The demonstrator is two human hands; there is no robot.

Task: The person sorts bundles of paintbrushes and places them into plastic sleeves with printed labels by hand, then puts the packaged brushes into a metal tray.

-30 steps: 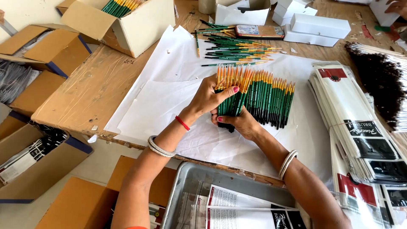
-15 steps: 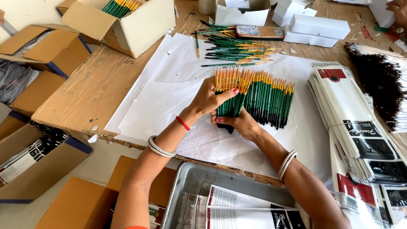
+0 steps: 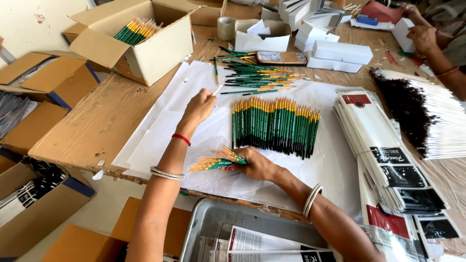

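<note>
Hands at a packing table: near the front edge of the white paper sheet, the right hand clenches a fanned bundle of green-and-yellow paintbrushes. The left hand pinches one thin brush. Beyond lies a neat row of matching brushes; an open cardboard box sits at the far left corner.

A wooden table is carrying white paper sheets, an open cardboard box far left, white boxes far, and stacked flat packets right.
</note>
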